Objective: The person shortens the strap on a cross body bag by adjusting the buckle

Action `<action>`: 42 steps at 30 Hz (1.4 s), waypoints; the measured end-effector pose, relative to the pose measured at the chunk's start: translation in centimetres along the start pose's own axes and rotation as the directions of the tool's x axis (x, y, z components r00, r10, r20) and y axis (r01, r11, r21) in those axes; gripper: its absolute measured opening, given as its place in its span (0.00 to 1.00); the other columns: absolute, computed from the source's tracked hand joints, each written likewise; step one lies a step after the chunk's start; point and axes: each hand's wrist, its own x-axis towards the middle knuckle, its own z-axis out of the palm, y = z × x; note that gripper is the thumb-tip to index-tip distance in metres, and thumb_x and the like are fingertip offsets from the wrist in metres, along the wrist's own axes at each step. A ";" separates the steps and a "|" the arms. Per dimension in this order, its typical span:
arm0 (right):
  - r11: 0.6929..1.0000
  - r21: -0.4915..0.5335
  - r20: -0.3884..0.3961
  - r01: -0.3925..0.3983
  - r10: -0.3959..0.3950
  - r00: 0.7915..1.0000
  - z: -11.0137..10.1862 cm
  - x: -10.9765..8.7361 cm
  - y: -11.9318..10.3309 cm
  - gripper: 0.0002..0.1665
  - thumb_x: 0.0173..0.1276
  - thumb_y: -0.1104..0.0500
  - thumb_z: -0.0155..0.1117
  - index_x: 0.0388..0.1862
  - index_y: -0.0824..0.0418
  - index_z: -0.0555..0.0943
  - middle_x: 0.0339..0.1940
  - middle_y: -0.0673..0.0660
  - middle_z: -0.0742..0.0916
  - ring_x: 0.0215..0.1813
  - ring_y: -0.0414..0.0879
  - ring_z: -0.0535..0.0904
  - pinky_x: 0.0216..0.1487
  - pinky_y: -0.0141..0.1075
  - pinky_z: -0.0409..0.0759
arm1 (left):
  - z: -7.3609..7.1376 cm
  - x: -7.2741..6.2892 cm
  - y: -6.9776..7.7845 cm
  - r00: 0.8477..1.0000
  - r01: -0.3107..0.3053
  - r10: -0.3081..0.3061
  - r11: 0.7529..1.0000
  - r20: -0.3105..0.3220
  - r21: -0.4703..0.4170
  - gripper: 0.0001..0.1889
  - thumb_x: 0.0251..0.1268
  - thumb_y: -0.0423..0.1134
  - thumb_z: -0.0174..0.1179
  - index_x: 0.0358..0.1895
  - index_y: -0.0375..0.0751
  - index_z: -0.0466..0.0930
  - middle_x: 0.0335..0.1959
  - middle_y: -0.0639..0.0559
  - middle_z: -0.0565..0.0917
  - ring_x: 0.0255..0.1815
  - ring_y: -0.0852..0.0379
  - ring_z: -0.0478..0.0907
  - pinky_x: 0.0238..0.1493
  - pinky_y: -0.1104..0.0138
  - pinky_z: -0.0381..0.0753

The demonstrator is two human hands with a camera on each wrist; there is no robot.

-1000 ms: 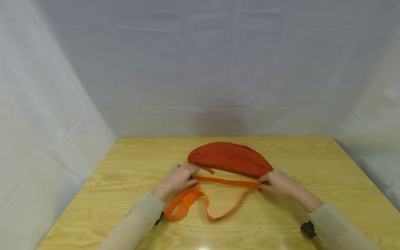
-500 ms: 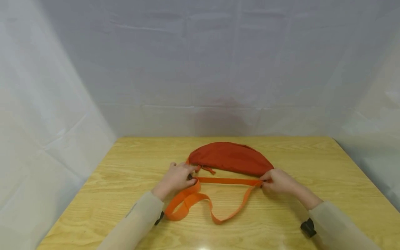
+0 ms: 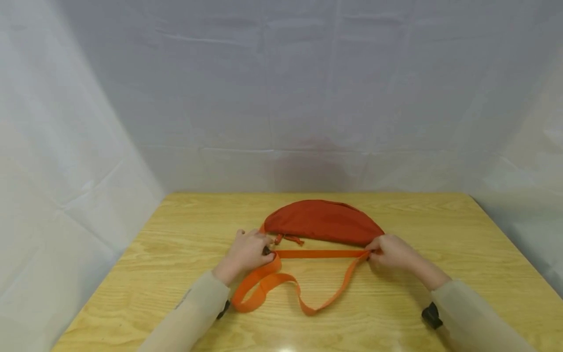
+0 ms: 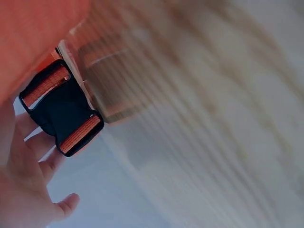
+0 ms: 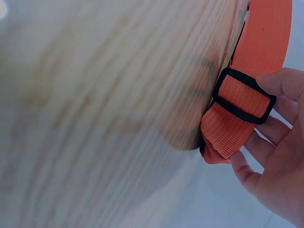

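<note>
A red half-moon waist bag (image 3: 323, 222) lies flat on the wooden table, its orange strap (image 3: 321, 254) looping out in front. My left hand (image 3: 248, 252) grips a black side-release buckle (image 4: 66, 104) on the strap, the fingers running behind it in the left wrist view. At the bag's right corner, my right hand (image 3: 391, 253) pinches the strap at a black slide adjuster (image 5: 244, 95), thumb on the frame's edge. Between the hands one length of strap is drawn straight. Slack webbing (image 3: 308, 309) curls nearer the front, with a folded loop by the left wrist.
Red zipper pulls (image 3: 292, 239) dangle from the bag's lower edge beside the left hand. The wooden table (image 3: 176, 220) is backed by a pale sheet (image 3: 299, 98), with more sheeting at both sides. Black wrist devices (image 3: 432, 315) show under the sleeves.
The strap length between the hands has gone from slightly slanted to straight and level. Left hand has shifted slightly left, right hand slightly up; the front slack has swung a little right.
</note>
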 end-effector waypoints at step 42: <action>0.962 -0.186 -0.175 0.202 -0.235 0.956 -1.3 -1.2 5.1 0.12 0.49 0.68 0.63 0.35 0.60 0.79 0.35 0.54 0.81 0.38 0.53 0.77 0.43 0.64 0.59 | -1.1 -2.0 -5.5 0.994 -0.103 0.098 0.989 0.058 0.102 0.06 0.49 0.45 0.63 0.26 0.52 0.76 0.34 0.57 0.76 0.49 0.54 0.68 0.47 0.45 0.60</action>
